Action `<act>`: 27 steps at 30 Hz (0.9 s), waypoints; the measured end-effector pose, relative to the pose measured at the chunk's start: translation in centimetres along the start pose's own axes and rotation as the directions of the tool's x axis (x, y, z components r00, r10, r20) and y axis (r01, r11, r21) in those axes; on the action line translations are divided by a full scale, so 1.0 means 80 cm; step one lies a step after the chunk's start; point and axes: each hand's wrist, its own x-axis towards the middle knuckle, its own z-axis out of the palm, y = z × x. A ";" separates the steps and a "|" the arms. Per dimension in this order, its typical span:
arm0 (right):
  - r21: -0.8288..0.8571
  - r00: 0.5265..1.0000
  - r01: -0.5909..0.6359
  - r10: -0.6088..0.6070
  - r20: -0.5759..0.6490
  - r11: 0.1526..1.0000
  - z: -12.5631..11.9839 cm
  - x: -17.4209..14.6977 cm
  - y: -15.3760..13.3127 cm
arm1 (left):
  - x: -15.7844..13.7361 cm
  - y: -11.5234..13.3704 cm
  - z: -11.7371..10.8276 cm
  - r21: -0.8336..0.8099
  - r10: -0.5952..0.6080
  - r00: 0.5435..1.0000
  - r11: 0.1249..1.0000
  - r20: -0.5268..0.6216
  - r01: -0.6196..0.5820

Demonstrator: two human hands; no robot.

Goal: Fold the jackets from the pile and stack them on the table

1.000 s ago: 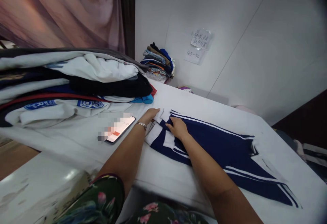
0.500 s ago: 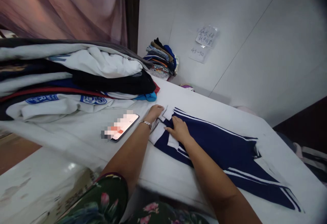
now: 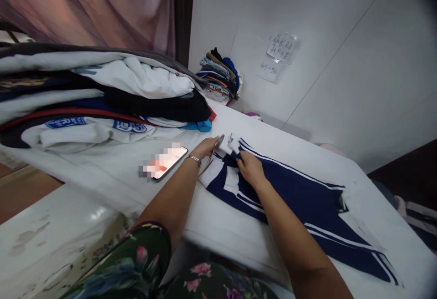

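Note:
A navy jacket with white stripes and white panels (image 3: 290,185) lies spread lengthwise over the white-covered table (image 3: 307,153). At its left end, my left hand (image 3: 206,148) is closed on the white part of the cloth, lifting it slightly with a greyish edge showing. A silver bracelet circles that wrist. My right hand (image 3: 251,168) grips the navy cloth just to the right, its fingers curled and their tips partly hidden in the folds. Between the hands the white and navy fabric is bunched up.
A phone (image 3: 170,163) with a lit, partly blurred screen lies left of my left hand. Beyond it rises a large clothes pile (image 3: 143,80). A smaller stack of folded clothes (image 3: 221,73) stands by the wall, where handwritten notes (image 3: 278,55) hang.
My right hand has gone from lying flat on the jacket to gripping its cloth, moving slightly right. The white end is now lifted between both hands. The view has shifted slightly.

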 end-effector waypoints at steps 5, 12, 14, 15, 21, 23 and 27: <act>0.023 0.985 0.082 -0.085 0.153 0.996 0.023 -0.003 0.001 | -0.011 -0.008 -0.012 0.084 0.015 1.000 0.996 -0.020 -0.013; 0.335 0.995 -0.002 0.034 -0.091 0.942 -0.010 0.007 0.031 | -0.065 -0.037 -0.030 0.429 0.177 0.981 0.895 -0.083 -0.125; 0.338 0.996 0.014 0.016 -0.087 0.941 -0.018 0.007 0.031 | -0.080 -0.044 -0.023 0.548 0.200 0.979 0.823 -0.031 -0.151; 0.330 0.997 0.021 0.005 -0.079 0.944 -0.021 0.007 0.030 | -0.085 -0.046 -0.018 0.602 0.207 0.978 0.782 -0.007 -0.161; 0.136 0.998 0.068 -0.067 -0.013 0.988 -0.038 0.005 0.013 | -0.081 -0.046 -0.015 0.679 0.215 0.977 0.717 0.001 -0.158; 0.003 0.989 0.098 -0.098 0.107 0.995 -0.031 -0.002 0.002 | -0.077 -0.045 -0.018 0.689 0.211 0.977 0.712 -0.023 -0.137; -0.233 0.937 0.171 -0.085 0.339 0.957 0.001 -0.020 -0.018 | -0.075 -0.048 -0.018 0.710 0.213 0.975 0.696 -0.060 -0.108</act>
